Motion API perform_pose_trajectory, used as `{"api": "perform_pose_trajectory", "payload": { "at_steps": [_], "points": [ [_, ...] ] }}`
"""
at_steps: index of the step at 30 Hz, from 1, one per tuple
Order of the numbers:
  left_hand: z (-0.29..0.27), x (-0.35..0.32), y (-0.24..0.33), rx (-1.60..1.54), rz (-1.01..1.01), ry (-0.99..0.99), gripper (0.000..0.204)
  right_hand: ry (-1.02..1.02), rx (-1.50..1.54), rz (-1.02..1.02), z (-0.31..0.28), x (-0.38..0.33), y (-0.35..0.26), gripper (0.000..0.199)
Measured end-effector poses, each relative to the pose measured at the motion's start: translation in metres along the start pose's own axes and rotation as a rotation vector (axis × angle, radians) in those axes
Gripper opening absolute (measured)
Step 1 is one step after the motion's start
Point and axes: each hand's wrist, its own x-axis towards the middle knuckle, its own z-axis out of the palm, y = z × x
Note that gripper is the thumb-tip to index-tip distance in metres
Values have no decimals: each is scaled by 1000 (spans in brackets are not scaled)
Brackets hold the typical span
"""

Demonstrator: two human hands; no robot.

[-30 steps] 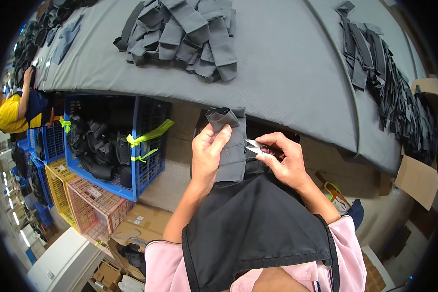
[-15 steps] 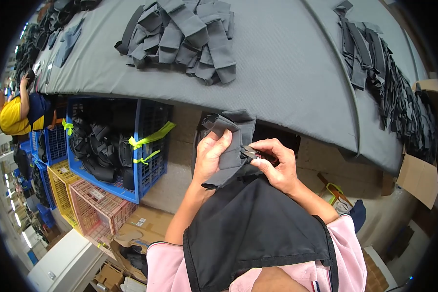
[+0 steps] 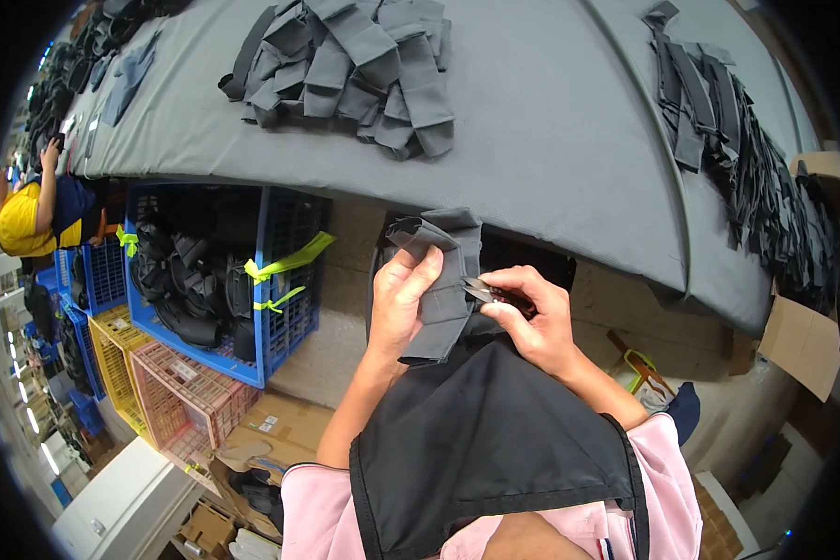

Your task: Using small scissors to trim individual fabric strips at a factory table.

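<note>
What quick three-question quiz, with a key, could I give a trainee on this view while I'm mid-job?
1. Which hand holds the snips?
2. True or false: the blue crate is empty.
3. Where does the loose pile of grey pieces lie?
A) in the pink crate
B) on the covered table
C) on the person's lap

Key:
1. The right hand; the left hand holds grey cloth.
2. False: dark items sit in the blue crate.
3. B: on the covered table.
</note>
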Motion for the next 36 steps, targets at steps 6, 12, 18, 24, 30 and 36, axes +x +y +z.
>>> {"api": "perform_pose_trajectory", "payload": {
  "at_steps": [6,12,18,24,30,36],
  "points": [
    [12,-1,6,100,78,134,16,-12,81,157,-7,-1,4,20],
    [-6,-4,5,575,221,135,19,-104,-420,-202,-12,10,-9,34],
    [4,-5,9,555,244,173,22,-218,-661,-442,-14,16,-13,35],
    [6,-4,8,550,220,156,22,-351,110,63,-15,18,-3,25],
    [2,-2,4,512,243,145,23,-199,-34,14,-18,14,-9,25],
    [-2,0,-3,544,246,158,35,-229,-570,-374,-17,17,-14,32]
  ]
}}
